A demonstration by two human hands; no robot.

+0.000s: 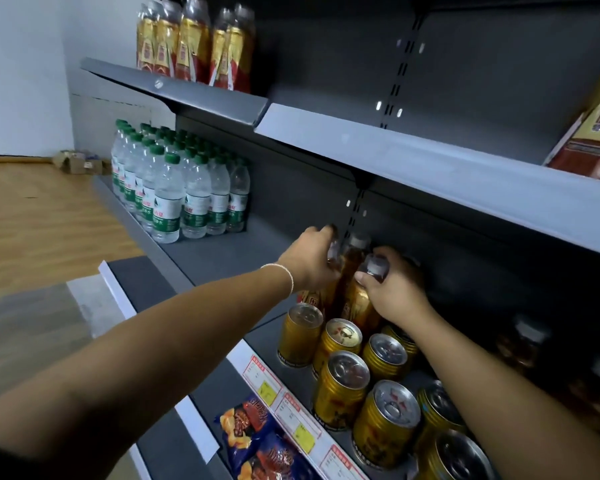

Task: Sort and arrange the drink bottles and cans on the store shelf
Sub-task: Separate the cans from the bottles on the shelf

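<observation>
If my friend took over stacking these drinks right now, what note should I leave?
Left hand: grips the top of one amber bottle.
Right hand: grips the cap of a second amber bottle.
Both bottles are at the back of the middle shelf, behind the gold cans.
Done: water bottles grouped at the left; top-shelf bottles lined up.
Left: set these two down; the leaning bottle up at the right probably needs straightening.

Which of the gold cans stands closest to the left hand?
The leftmost gold metal can with a silver lid, directly below the left hand, which grips an amber plastic bottle; the other gold cans stand further right.
</observation>
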